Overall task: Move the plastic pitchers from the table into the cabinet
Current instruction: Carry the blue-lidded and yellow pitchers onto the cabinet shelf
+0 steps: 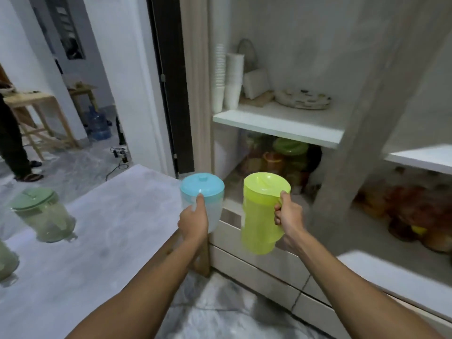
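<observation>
Two hands point(193, 220) hold blue-lidded point(202, 189) and lime pitchers point(260, 216).

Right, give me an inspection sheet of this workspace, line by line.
Surface: grey table, mostly bare.
Job's things: blue-lidded pitcher and lime pitcher carried towards the cabinet; green-lidded pitcher on the table, another cut off at the left edge.
Clutter: stacked cups and a plate on the upper shelf; containers below.
Grippers: left hand grips the blue-lidded pitcher, right hand the lime pitcher's handle.
Cables: cable on the floor.
Surroundings: wooden table, water bottle, standing person.
</observation>
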